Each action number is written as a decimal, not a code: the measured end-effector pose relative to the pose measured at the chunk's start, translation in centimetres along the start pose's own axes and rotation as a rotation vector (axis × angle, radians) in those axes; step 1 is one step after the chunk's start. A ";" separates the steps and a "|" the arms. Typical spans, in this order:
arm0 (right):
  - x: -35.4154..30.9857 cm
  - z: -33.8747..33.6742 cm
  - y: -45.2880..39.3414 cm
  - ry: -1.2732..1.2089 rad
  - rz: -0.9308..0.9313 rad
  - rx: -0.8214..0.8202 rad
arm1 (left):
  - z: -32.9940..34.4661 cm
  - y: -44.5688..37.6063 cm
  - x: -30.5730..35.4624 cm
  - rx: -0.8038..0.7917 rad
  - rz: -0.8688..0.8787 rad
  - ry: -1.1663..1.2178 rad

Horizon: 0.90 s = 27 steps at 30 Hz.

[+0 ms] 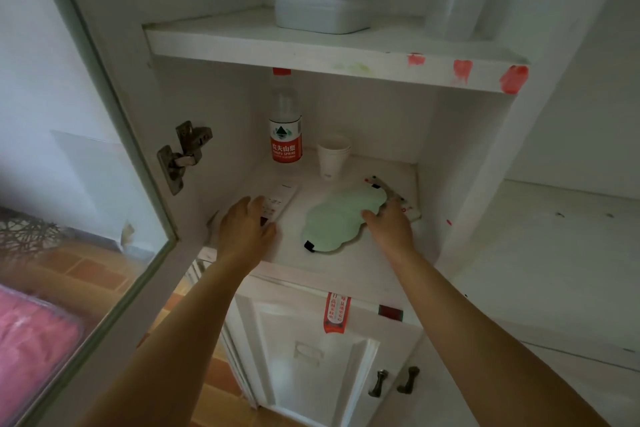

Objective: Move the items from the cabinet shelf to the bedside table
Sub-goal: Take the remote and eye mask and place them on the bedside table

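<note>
On the middle cabinet shelf (349,260), behind the opened glass door (86,204), lie the things to be carried to the bedside table, which is not in view. The left hand (247,229) rests, fingers loosely spread and not yet closed, on the flat white remote control with small buttons (278,203) at the shelf's left. The right hand (391,224) reaches over the soft pale-green fabric sleep mask with a black strap (341,218), fingers lightly curled at its right edge; whether it has truly pinched the cloth I cannot tell.

By my judgement the mask is light and limp, so it will fold and dangle; a pinch through the middle or by the strap should do. Beneath it lies a thin white card or booklet with red and black marks (398,199), probably light and flat, best slid to the shelf edge before lifting. The remote looks rigid and smooth; a grip across its width seems safest. The clear plastic water bottle with a red label and red cap (285,128), standing at the back, is likely the heaviest, and is best taken round the body. The white paper cups (332,158), just right of it, would crush easily.

Count: one remote, one mask, one card, one bottle, and a nested stack of about three cups. On the shelf above sit two stacked white lidded boxes (323,2).
</note>
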State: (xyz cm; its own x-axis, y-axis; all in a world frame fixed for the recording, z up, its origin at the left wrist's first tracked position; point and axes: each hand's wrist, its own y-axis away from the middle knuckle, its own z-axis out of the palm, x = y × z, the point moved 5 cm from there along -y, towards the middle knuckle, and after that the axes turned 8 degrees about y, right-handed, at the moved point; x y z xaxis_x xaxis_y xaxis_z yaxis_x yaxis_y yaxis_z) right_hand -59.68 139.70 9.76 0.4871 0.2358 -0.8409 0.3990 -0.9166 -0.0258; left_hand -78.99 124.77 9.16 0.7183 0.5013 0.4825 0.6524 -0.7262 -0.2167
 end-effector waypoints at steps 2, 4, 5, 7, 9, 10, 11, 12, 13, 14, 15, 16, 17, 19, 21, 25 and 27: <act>0.4 0.3 -1.1 -0.004 0.048 0.018 | 0.4 -0.3 0.3 0.010 0.018 0.018; 0.9 0.6 -1.9 -0.009 0.086 0.034 | 0.7 -0.4 0.4 0.022 0.025 0.033; 1.1 0.8 -2.3 -0.008 0.103 0.040 | 0.8 -0.4 0.4 0.033 0.022 0.042; 1.3 0.9 -2.8 -0.014 0.135 0.049 | 0.9 -0.3 0.4 0.068 0.018 0.063; 1.3 0.9 -3.0 -0.025 0.141 0.059 | 1.0 -0.3 0.3 0.096 0.026 0.079; 1.3 0.9 -3.1 -0.036 0.141 0.058 | 1.0 -0.3 0.3 0.102 0.031 0.084; 1.4 0.9 -3.1 -0.048 0.144 0.054 | 1.0 -0.3 0.4 0.104 0.036 0.088; 1.4 0.8 -3.1 -0.060 0.151 0.052 | 1.0 -0.3 0.4 0.106 0.039 0.094; 1.5 0.7 -3.1 -0.075 0.161 0.044 | 1.0 -0.3 0.4 0.111 0.042 0.100; 1.5 0.7 -3.1 -0.089 0.175 0.033 | 1.0 -0.3 0.4 0.115 0.042 0.109; 1.6 0.6 -3.0 -0.105 0.188 0.026 | 1.0 -0.3 0.3 0.117 0.040 0.118; 1.6 0.5 -2.9 -0.126 0.202 0.019 | 1.0 -0.3 0.3 0.114 0.036 0.124; 1.5 0.5 -2.7 -0.159 0.209 0.016 | 1.1 -0.4 0.2 0.106 0.033 0.129; 1.2 0.4 -2.2 -0.231 0.208 0.018 | 1.2 -0.4 0.1 0.090 0.025 0.150; 0.6 0.3 -1.7 -0.283 0.197 0.008 | 1.3 -0.3 0.0 0.075 0.001 0.208; 0.0 0.1 -0.5 -0.442 0.234 -0.047 | 1.0 0.0 -0.3 0.064 -0.064 0.345; -0.1 0.0 0.1 -0.500 0.262 -0.075 | 0.6 0.5 -0.1 0.074 -0.070 0.378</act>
State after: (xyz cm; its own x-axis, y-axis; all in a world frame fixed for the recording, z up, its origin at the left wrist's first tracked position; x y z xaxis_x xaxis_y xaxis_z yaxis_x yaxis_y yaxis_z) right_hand -59.68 139.54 9.85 0.1579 -0.1946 -0.9681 0.3776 -0.8940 0.2413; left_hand -78.59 124.64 8.54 0.5404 0.3295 0.7742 0.7221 -0.6539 -0.2258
